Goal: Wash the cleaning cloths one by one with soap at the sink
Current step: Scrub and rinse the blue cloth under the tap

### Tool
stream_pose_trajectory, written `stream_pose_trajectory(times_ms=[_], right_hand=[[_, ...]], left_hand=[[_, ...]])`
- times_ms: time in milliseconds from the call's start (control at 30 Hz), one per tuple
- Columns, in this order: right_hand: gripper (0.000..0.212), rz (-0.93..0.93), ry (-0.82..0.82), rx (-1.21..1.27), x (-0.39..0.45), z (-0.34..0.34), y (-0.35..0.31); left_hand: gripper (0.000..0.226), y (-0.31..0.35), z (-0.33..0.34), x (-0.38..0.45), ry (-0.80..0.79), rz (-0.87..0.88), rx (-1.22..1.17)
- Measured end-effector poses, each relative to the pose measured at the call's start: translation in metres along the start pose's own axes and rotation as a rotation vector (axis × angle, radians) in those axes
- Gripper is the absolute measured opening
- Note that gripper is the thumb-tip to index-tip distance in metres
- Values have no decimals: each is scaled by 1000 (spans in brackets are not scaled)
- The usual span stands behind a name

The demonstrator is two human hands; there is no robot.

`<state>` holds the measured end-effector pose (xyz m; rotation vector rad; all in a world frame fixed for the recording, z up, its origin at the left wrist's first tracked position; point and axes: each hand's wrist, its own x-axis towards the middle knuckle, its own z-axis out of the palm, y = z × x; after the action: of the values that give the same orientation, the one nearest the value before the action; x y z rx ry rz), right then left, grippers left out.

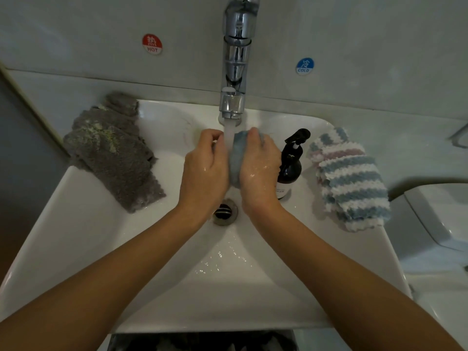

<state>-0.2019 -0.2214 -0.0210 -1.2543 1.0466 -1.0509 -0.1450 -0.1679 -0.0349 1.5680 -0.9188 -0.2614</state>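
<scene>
Sink [83, 224]: white, squarish basin, wet all over, with a bit of water pooled toward the near edge.
Tap [235, 59]: chrome, set at the back in the middle. It's turned on, and a stream of water [229, 131] is seen dropping straight down between the hands.
Blue cloth [236, 160]: bunched up and held over the basin, right under the stream. Only a strip of it can be seen between the two hands.
Left hand [205, 168]: curled, fingers closed in on the left side of the blue cloth. The fingertips are tucked out of sight, so how much cloth is actually gripped can't be told.
Right hand [258, 168]: wrapped round the right side of the blue cloth, fingers clamped over its top edge. The skin looks wet and shiny.
Grey cloths [114, 153]: a small heap laid on the left rim of the sink, one corner hanging into the basin. Yellowish specks are stuck to the top one.
Striped cloth [349, 178]: blue, white and a little pink, folded on the right rim.
Soap bottle [290, 168]: dark pump bottle, stood upright just right of the right hand, between it and the striped cloth.
Drain [224, 211]: seen below the wrists, unplugged.
Stickers: red HOT sticker [152, 44] left of the tap, blue COLD sticker [304, 65] right of it, both on the wall.
</scene>
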Motion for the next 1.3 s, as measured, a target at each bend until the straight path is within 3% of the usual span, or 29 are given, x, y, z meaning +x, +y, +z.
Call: stream_pose_trajectory(times_ms=[100,233,367,567,667,833,1067,1200,1300], right_hand=[[31,-13,-17,26,-2,-2,0],[10,-30,-156,-11,-10,-1,2],[20,-82,-200,-68,-13,2,3],[34,46,-200,-142,-10,8,6],[32,142,-196,-137,-9,12,7],[31,161,-220,-118,-10,10,3],[9,147,-204,-97,-14,5,6],[25,238,-230,-108,-11,6,7],[42,367,-303,-72,-9,5,4]], left_hand=[[13,0,1,-1,-29,-45,-33],[16,-1,0,-2,-36,-84,-61],[13,0,-1,-3,5,-72,-57],[27,0,-2,1,40,-92,61],[41,0,0,1,25,-121,59],[45,-2,2,4,75,-133,13],[30,-4,0,2,94,-113,-14],[12,-3,-2,4,154,-36,-50],[16,-2,-4,3,178,-3,-75]])
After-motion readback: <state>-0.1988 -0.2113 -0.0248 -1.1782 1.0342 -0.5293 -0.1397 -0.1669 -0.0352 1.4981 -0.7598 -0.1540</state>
